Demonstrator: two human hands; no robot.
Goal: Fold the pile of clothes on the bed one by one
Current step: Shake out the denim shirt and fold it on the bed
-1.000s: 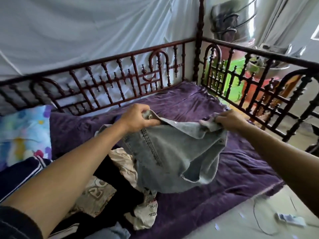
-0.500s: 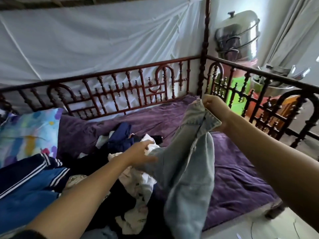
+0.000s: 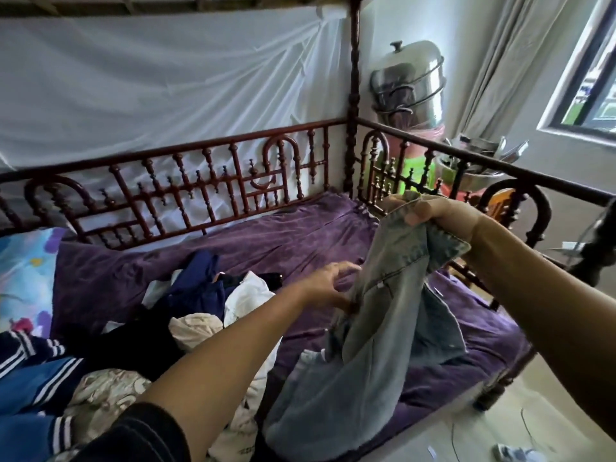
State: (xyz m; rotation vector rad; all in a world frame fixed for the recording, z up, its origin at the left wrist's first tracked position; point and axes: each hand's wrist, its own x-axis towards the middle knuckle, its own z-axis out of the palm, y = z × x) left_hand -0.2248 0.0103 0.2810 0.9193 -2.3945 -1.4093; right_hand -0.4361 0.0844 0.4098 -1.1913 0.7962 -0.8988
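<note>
Where the purple bed cover spreads inside the dark red wooden railing, with white netting stretched behind it, you have most of the bed in view. The pile of clothes lies on the near-left part of the cover: navy, black, white and cream pieces heaped together, and a blue striped garment at its left edge. A flowered pillow sits further left against the railing. The denim garment hangs clear of the pile, just right of it, its lower end drooping over the cover near the bed's front edge. Your right hand holds it up by the top — fingers curled tight round a bunch of the cloth, near the corner post. Your left hand reaches across above the cover, fingers spread and only slightly bent, tips at the denim's left edge, gripping nothing. A lidded steel pot stands beyond the corner post.
</note>
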